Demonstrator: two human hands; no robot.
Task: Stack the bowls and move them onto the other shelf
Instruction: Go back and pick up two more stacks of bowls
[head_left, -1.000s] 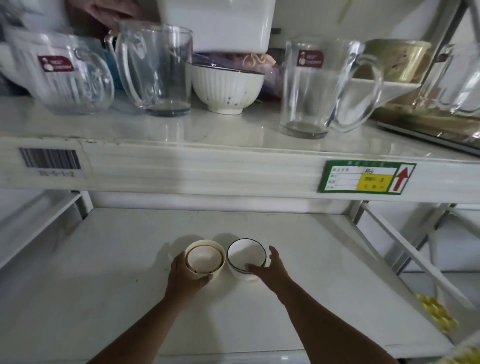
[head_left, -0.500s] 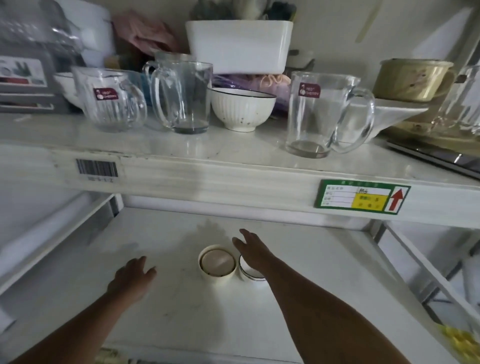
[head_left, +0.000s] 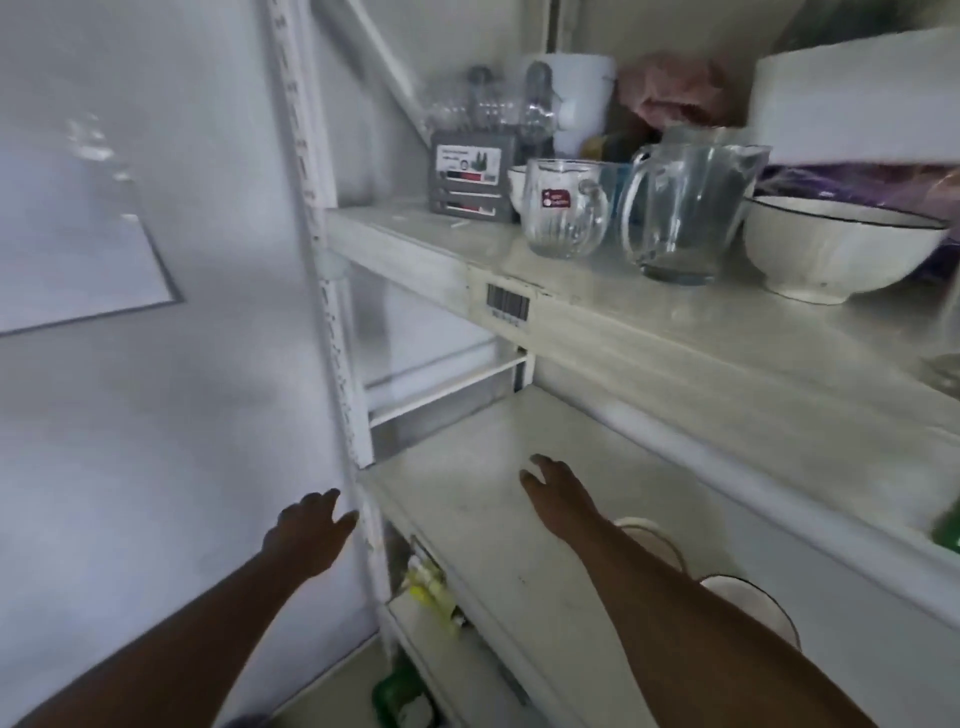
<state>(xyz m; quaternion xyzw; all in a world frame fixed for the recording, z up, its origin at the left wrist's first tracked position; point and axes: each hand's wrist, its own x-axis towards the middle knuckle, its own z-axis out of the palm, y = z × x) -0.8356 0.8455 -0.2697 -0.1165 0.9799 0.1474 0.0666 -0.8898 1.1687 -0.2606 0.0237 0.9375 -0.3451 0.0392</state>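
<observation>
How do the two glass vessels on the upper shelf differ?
The ribbed glass mug is shorter, with a red sticker; the glass pitcher beside it is taller, smooth-walled and shows no sticker. The mug's handle faces right, the pitcher's left. Both stand upright, clear and empty.

The light is looking soft and a bit dim. Everything is looking blurry and smeared. The upper shelf (head_left: 649, 312) is shining a little. Straight lines are bending near the edges.

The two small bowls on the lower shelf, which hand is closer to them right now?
Right. The right hand hovers open over the lower shelf, just beyond the two small bowls; the left hand is off the shelf's left end.
</observation>
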